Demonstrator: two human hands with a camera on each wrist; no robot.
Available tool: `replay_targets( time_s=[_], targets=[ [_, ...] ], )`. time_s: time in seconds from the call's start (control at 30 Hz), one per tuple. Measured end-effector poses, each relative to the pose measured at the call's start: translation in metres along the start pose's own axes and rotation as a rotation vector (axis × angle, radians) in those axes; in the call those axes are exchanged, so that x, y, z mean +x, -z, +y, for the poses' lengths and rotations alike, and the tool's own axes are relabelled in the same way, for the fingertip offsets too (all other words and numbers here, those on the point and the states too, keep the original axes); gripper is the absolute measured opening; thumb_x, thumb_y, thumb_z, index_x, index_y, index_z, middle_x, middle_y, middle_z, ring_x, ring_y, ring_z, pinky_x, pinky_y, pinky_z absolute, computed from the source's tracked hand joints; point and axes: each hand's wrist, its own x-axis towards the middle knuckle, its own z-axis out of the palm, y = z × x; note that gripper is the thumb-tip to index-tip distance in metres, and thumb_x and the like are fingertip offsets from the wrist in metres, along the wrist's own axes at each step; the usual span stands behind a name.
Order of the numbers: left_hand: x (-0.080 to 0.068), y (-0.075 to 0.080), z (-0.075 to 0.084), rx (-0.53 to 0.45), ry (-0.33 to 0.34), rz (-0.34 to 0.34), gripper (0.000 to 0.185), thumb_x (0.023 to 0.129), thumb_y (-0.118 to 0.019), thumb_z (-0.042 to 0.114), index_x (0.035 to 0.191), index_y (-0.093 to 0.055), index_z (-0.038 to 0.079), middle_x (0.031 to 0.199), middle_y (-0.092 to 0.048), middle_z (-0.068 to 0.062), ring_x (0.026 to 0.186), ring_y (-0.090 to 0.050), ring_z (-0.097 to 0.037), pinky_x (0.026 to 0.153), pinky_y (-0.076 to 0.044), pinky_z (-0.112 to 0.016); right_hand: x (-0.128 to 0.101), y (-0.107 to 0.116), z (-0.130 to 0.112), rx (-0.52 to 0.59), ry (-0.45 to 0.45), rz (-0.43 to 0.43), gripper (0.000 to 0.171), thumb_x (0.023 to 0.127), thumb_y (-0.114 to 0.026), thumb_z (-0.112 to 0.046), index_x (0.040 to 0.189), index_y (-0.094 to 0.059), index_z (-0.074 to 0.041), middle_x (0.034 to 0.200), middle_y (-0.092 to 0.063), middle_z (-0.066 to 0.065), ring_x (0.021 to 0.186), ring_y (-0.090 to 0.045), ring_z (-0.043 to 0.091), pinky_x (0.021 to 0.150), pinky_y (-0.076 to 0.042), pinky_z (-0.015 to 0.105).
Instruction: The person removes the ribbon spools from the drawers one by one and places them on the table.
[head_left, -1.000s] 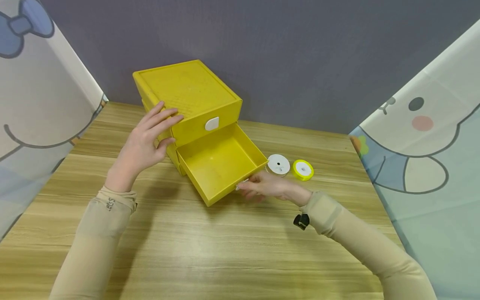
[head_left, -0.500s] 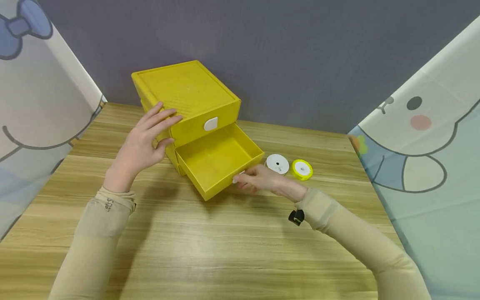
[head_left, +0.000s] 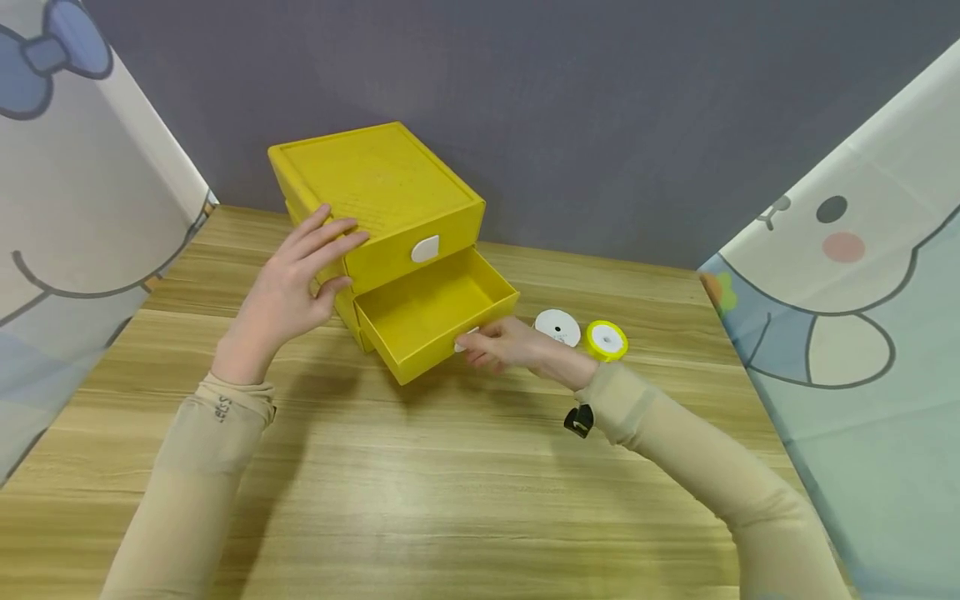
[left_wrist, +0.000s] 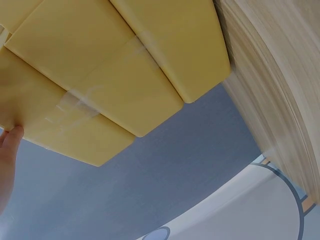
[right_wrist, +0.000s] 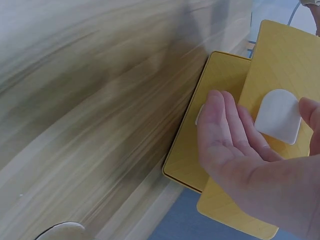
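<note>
A yellow drawer cabinet (head_left: 375,179) stands on the wooden table. Its middle drawer (head_left: 435,310) is partly pulled out, and the inside of it looks bare. My left hand (head_left: 288,283) rests on the cabinet's top left front edge, fingers spread and straight; a finger of it shows at the yellow side wall in the left wrist view. At the drawer's front, my right hand (head_left: 513,343) holds the white tab handle (right_wrist: 279,117) between thumb and fingers. The top drawer, with its own white tab (head_left: 425,248), is closed.
Right of the drawer lie a white spool (head_left: 557,325) and a yellow-rimmed ribbon roll (head_left: 607,340), both flat on the table (head_left: 420,492). A grey wall (head_left: 600,133) rises close behind the cabinet. Cartoon-printed cloths (head_left: 862,333) hang at both sides.
My right hand has moved back toward the cabinet and left, and the middle drawer has slid partway in with it. The left hand has stayed on the cabinet's edge.
</note>
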Motion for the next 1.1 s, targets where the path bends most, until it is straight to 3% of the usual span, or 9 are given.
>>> replay_targets(
  time_s=[0.77, 1.1],
  targets=[
    [0.0, 0.0, -0.001, -0.005, 0.002, -0.007, 0.06, 0.076, -0.069, -0.013, 0.132, -0.058, 0.006, 0.138, -0.055, -0.016, 0.141, -0.035, -0.037, 0.121, -0.031, -0.045, 0.021, 0.0, -0.014, 0.027, 0.002, -0.006, 0.055, 0.095, -0.053, -0.045, 0.128, -0.058, -0.002, 0.129, -0.062, 0.019, 0.121, -0.058, 0.033, 0.104, -0.049, 0.051],
    [0.0, -0.001, -0.002, -0.008, 0.012, -0.008, 0.06, 0.076, -0.069, -0.013, 0.132, -0.058, 0.007, 0.138, -0.055, -0.016, 0.142, -0.035, -0.036, 0.122, -0.029, -0.044, 0.028, 0.0, -0.015, 0.032, 0.012, 0.001, 0.054, 0.095, -0.052, -0.044, 0.127, -0.058, -0.001, 0.128, -0.062, 0.019, 0.12, -0.06, 0.033, 0.101, -0.052, 0.048]
  ],
)
